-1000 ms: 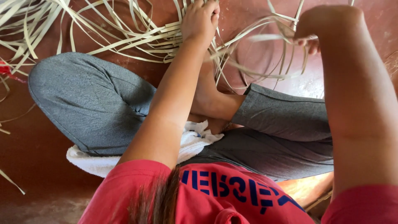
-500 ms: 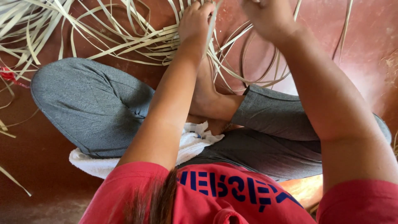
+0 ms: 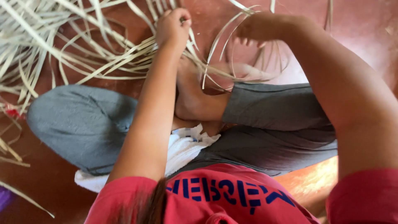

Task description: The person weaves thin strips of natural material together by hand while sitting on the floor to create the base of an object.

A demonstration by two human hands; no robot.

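Left grip [image 3: 173, 25] pinches flat, pale strips [image 3: 74, 49] (thin, curling).

Pale flat leaf strips [image 3: 83, 54] lie tangled and curling across the floor.

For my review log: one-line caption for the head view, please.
Seated cross-legged on a red floor, a person's left hand and right hand work pale flat strips.

- Two hands were in view: left hand [image 3: 173, 28], right hand [image 3: 262, 27].
- Pale flat strips [image 3: 74, 54]: too many to count, loose and tangled on the floor [image 3: 365, 25].
- One white cloth [image 3: 182, 151] lay in the lap.
- One bare foot [image 3: 192, 103] showed.
- One small red scrap [image 3: 12, 111] lay at the left edge.
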